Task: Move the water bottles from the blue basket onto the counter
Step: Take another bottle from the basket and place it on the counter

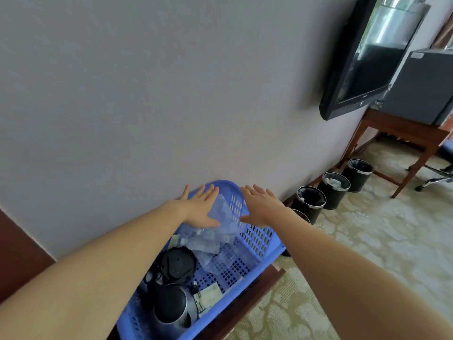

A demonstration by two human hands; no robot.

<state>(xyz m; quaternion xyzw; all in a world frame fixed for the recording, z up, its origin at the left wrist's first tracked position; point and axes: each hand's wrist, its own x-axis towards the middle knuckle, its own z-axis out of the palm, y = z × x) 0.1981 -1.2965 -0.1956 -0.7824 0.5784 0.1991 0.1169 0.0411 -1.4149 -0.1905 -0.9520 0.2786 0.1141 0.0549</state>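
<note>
Now | blue basket [255, 238]: water bottles [203, 241], kettle [174, 307] (black) | left hand [199, 208], right hand [263, 207]: fingers [210, 192] straight, holding nothing

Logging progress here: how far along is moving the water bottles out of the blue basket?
Nothing looks done: the water bottles lie in the blue basket near a kettle; none shows outside it. In hand: nothing, the left hand and right hand spread open over the bottles. Left: moving every bottle.

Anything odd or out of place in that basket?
Nothing visibly spilled or broken. The water bottles lie jumbled on their sides at the far end of the blue basket, beside a kettle and its base.
</note>
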